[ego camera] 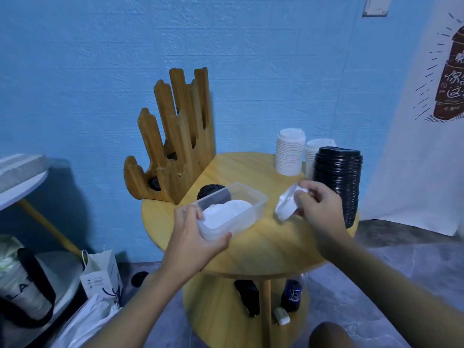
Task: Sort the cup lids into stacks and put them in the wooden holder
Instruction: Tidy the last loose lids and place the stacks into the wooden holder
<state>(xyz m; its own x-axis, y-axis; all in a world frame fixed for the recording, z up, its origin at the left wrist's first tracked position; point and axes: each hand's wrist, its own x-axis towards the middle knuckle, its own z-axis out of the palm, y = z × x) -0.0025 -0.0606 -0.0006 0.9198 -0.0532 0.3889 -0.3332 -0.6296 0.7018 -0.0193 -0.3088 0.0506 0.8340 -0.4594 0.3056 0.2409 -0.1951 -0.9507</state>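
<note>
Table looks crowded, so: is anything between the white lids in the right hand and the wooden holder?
Yes. The clear container, gripped by the left hand, and a black lid behind it lie between the white lids and the wooden holder; both sit low.

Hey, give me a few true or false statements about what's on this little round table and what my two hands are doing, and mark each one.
1. The left hand grips the clear plastic container. True.
2. The right hand holds a black lid. False: its fingers hold a few tilted white lids.
3. The black lid stack stands at the right side of the round wooden table. True.
4. The wooden holder is full of white lids. False: no white lids show in it; a single black lid sits in its lowest slot.
5. Loose white lids lie inside the container. True.
</note>
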